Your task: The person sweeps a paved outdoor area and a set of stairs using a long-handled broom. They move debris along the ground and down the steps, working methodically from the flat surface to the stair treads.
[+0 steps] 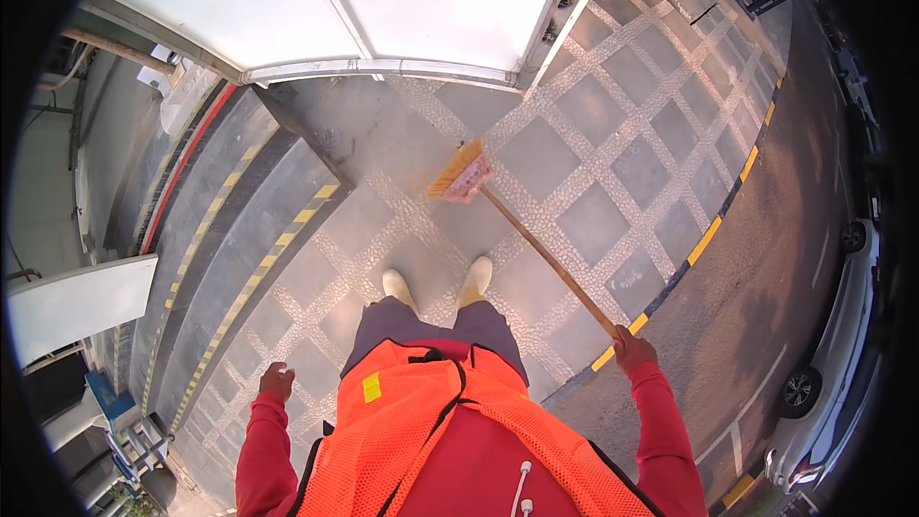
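From here I'd call it mid-sweep, the right hand (632, 350) wrapped round the broom (548, 249) slanting over the paving (591, 218) ahead of the boots (476, 280), the left hand (277, 381) holding I can't tell what, if anything, its fingers unreadable, and another stroke would want a firm grip.

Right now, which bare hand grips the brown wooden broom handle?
The right hand, closed around the brown wooden broom handle; the left hand hangs apart from it.

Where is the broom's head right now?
In the head view, the broom's head is just above centre, ahead of the pale boots on the patterned pavement; its handle slants down to the right hand.
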`<state>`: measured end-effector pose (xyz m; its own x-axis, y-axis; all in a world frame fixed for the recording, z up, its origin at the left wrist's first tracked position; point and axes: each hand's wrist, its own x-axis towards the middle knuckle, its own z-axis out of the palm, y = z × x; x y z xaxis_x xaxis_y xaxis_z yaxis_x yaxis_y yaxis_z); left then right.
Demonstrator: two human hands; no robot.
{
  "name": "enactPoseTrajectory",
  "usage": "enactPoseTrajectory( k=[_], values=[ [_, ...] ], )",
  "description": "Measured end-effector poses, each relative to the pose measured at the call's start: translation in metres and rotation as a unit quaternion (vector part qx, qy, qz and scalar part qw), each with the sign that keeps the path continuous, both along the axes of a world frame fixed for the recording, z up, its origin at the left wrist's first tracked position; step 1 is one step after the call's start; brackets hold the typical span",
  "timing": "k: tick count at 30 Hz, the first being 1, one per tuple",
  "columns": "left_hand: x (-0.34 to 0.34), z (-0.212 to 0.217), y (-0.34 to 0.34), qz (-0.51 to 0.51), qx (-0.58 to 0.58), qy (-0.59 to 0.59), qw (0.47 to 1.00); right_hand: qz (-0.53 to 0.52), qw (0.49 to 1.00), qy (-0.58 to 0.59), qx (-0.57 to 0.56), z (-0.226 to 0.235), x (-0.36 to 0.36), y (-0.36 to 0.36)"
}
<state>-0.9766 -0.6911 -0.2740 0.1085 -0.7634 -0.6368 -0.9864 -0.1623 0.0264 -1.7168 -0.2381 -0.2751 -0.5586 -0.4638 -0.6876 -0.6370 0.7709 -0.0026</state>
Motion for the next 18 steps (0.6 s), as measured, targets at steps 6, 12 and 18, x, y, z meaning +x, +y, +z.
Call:
enactPoseTrajectory(
  k=[6,12,18],
  values=[
    [0.049,-0.018,0.118,-0.104,0.291,0.004,0.951,-0.009,1.000,0.014,0.010,-0.028,-0.034,0.086],
    [-0.194,0.030,-0.010,-0.015,0.083,0.250,0.965,0.026,0.999,-0.017,-0.022,-0.090,-0.034,-0.162],
    [-0.363,0.328,-0.091,-0.123,-0.564,0.602,0.551,-0.035,0.982,-0.125,-0.139,-0.075,0.002,-0.351]
  ],
)
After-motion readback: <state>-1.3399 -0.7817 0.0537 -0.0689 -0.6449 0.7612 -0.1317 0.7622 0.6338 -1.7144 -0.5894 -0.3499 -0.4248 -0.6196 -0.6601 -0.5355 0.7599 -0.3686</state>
